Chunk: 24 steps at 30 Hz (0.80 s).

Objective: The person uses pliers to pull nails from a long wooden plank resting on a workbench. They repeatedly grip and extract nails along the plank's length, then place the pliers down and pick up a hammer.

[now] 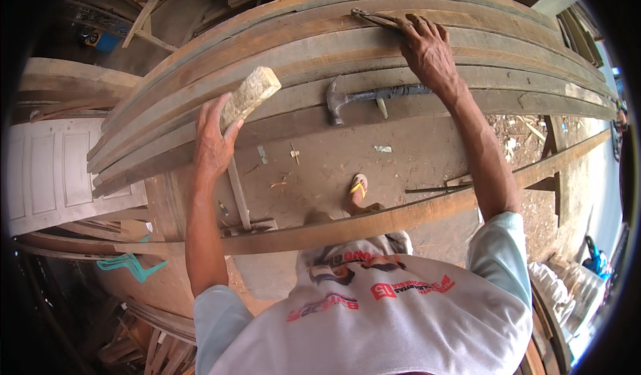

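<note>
A short, rough block of pale wood (pixel 252 93) is in my left hand (pixel 212 141); the fingers and thumb wrap its lower end, and its top tilts up and to the right. Farther off to the right, my right hand (pixel 427 49) is closed over the handles of metal pincers (pixel 375 19), whose jaws point left on the boards. Between the hands and nearer to me lies a claw hammer (pixel 336 103), its dark handle running right, under my right wrist. A small pale pointed piece (pixel 382 108) sticks out below that handle.
Long boards (pixel 294 45) lie side by side in front of me. A single long plank (pixel 360 225) crosses close to my body. A white panelled door (pixel 63 168) and a teal plastic piece (pixel 133 267) are at left. Wood scraps litter the floor (pixel 314 155).
</note>
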Each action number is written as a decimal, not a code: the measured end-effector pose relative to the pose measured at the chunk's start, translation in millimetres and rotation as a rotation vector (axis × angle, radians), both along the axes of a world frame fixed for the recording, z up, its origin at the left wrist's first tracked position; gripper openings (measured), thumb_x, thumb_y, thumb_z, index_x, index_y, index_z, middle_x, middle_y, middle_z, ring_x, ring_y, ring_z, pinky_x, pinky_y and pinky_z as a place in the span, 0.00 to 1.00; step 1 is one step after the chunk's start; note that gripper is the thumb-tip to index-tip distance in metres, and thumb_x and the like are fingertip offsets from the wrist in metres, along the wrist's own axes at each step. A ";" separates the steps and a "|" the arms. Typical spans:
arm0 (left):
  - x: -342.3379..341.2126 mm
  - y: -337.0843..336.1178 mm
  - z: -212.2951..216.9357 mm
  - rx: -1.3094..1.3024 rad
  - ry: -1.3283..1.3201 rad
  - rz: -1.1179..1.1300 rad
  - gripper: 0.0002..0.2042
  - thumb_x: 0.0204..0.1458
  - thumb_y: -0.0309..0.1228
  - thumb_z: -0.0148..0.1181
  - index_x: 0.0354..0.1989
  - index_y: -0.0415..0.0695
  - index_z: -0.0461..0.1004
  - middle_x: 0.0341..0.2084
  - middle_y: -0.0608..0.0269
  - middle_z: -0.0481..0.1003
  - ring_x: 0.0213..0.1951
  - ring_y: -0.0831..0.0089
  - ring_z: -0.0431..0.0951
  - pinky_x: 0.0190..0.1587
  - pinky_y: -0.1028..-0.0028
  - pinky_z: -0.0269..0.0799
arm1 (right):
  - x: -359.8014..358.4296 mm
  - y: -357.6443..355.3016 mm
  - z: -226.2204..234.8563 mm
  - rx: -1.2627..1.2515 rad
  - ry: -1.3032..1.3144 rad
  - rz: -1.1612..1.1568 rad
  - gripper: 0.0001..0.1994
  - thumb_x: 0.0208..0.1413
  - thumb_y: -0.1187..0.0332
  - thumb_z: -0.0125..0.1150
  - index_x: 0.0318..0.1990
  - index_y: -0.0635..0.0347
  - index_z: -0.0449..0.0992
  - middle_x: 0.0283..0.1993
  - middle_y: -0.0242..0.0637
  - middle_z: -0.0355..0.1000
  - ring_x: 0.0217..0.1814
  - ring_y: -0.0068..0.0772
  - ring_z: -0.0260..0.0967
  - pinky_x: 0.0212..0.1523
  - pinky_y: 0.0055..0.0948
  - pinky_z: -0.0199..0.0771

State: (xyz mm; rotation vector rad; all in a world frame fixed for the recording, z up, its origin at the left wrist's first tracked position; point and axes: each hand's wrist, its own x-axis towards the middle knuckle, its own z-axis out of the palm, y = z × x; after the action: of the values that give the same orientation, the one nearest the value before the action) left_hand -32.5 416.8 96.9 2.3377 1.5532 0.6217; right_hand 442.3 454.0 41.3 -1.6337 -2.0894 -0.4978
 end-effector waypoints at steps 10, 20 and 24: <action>18.5 115.6 -4.7 0.114 0.310 0.017 0.30 0.65 0.42 0.64 0.74 0.48 0.67 0.68 0.48 0.69 0.71 0.50 0.65 0.73 0.50 0.57 | -38.0 -80.9 -46.4 -0.344 0.169 0.263 0.25 0.64 0.55 0.67 0.63 0.58 0.74 0.57 0.48 0.71 0.61 0.50 0.69 0.67 0.45 0.66; 31.4 112.0 -38.7 0.058 0.347 0.070 0.33 0.66 0.48 0.62 0.77 0.52 0.64 0.72 0.54 0.65 0.74 0.54 0.61 0.76 0.49 0.48 | -24.4 -59.9 -65.8 -0.311 -0.052 0.329 0.15 0.66 0.58 0.62 0.50 0.58 0.74 0.46 0.45 0.70 0.54 0.49 0.71 0.56 0.45 0.76; 30.4 114.1 -39.8 0.084 0.284 0.074 0.27 0.68 0.43 0.59 0.75 0.53 0.68 0.71 0.54 0.67 0.73 0.55 0.64 0.75 0.51 0.50 | -32.5 -74.3 -38.3 -0.330 0.071 0.253 0.14 0.67 0.59 0.64 0.51 0.58 0.74 0.48 0.44 0.70 0.53 0.48 0.73 0.48 0.44 0.81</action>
State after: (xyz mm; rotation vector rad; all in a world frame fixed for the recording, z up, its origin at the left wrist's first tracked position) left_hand -2.1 530.9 57.2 2.5312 1.7709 0.3892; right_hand 409.8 379.7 3.0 -1.4939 -2.3751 -0.0110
